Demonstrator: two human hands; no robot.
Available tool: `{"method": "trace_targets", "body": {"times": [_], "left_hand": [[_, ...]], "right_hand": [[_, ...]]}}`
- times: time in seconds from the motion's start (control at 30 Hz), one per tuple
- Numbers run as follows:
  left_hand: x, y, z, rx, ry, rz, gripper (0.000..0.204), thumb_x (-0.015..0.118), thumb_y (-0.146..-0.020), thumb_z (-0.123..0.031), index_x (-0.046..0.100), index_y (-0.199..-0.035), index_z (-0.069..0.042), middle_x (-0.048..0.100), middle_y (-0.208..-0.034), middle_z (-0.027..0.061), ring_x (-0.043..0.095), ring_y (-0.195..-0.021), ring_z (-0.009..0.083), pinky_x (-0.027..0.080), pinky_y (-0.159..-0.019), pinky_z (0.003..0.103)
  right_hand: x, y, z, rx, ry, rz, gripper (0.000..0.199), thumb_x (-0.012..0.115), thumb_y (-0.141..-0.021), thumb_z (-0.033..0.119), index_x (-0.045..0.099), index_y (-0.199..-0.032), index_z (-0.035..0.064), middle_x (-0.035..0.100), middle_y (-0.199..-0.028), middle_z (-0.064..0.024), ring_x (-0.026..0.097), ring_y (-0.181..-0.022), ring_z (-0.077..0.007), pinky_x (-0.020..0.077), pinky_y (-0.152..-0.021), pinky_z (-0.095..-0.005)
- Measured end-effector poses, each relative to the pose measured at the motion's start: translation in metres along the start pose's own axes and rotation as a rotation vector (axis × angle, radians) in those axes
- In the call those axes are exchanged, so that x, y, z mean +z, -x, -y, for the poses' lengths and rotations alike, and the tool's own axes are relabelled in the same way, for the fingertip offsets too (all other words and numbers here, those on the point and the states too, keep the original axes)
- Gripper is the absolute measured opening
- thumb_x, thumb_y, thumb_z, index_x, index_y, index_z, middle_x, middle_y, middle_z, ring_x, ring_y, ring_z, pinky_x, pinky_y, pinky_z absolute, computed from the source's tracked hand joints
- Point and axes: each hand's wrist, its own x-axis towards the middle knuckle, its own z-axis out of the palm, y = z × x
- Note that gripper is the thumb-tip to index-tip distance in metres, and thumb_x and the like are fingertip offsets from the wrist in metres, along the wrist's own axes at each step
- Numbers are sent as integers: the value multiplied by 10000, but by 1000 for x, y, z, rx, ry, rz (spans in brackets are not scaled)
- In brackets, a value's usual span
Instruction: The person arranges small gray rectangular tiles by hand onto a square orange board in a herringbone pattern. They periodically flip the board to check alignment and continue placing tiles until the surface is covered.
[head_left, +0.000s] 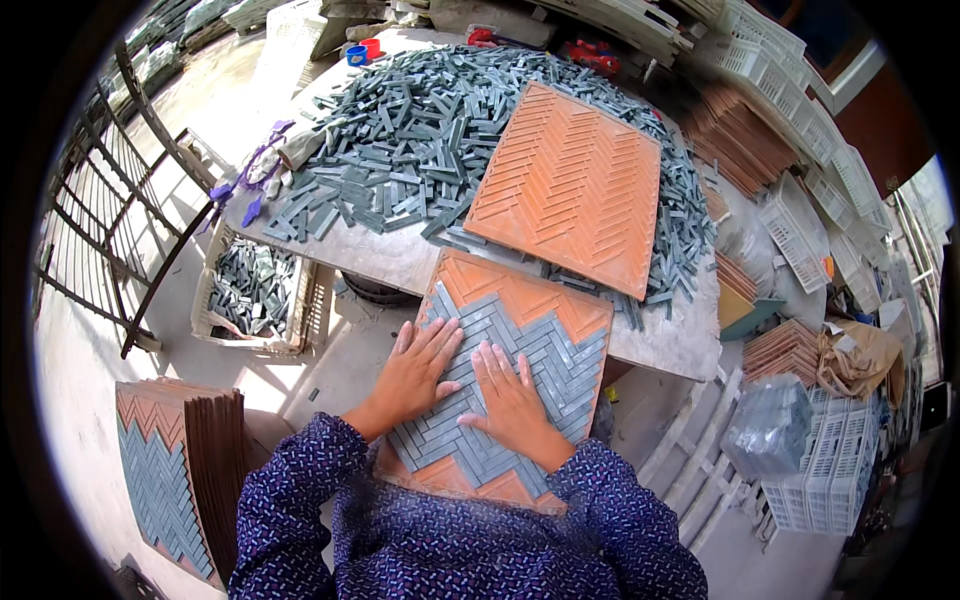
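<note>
Both hands lie flat and open on the near mould tray (560, 300), an orange board with a herringbone pattern that leans from the person's lap up onto the edge of the counter (400, 262). The left hand (418, 372) and right hand (508, 392), fingers spread, press side by side on the grey strip tiles (520, 345) that fill the tray's middle band; neither grips anything. The tray's near edge is hidden behind the blue patterned sleeves (300, 490).

Farther back on the counter a second orange tray (570, 185) lies bare on top of a wide heap of loose grey strips (400, 130). At the far edge stand a small blue cup (357, 55) and a red cup (371, 46), and beside them something red that is too small to make out. Below the counter on the left, a pale crate (300, 310) holds more grey strips. Near left, a stack of filled trays (175, 470) stands on edge. On the right, white plastic crates (820, 470) pile up, with a clear plastic bag (770, 425) and a brown paper sack (860, 360), their contents unclear.
</note>
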Motion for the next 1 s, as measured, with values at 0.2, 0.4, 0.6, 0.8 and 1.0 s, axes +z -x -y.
{"method": "trace_targets", "body": {"times": [0.2,0.4,0.6,0.8,1.0], "left_hand": [[-6,8,-9,-34,-7,41,797,505,-831,-532,299,-1423,-40,278,-1492,120,233,-1387,281,89,-1122,523],[4,13,-21,21,-6,53,810,524,-820,-520,299,-1417,-19,301,-1479,131,244,-1386,270,90,-1126,511],[-6,5,-34,41,-36,57,823,511,-806,-557,300,-1427,-60,293,-1489,94,246,-1386,263,100,-1122,520],[14,-2,-56,189,40,158,804,526,-817,-530,291,-1431,-66,288,-1493,90,251,-1385,250,135,-1120,512],[8,-4,-57,190,31,181,814,529,-818,-527,277,-1436,-60,297,-1487,99,250,-1385,249,133,-1122,506]], "right_hand": [[-10,6,5,16,-74,4,941,595,-782,544,230,-1409,-56,199,-1492,-229,182,-1394,-352,116,-1110,-545],[4,24,5,48,-131,-54,853,580,-820,490,256,-1408,-36,259,-1466,-233,219,-1380,-359,138,-1102,-548],[-35,45,-9,167,-341,-241,684,555,-886,400,335,-1376,-24,339,-1434,-209,282,-1356,-349,193,-1086,-540],[-23,83,-24,337,-464,-326,498,581,-888,276,478,-1272,-25,524,-1269,-211,398,-1283,-365,236,-1082,-500],[-42,70,-33,272,-420,-463,362,608,-863,174,561,-1166,-19,598,-1144,-192,504,-1174,-352,376,-991,-434]]}}
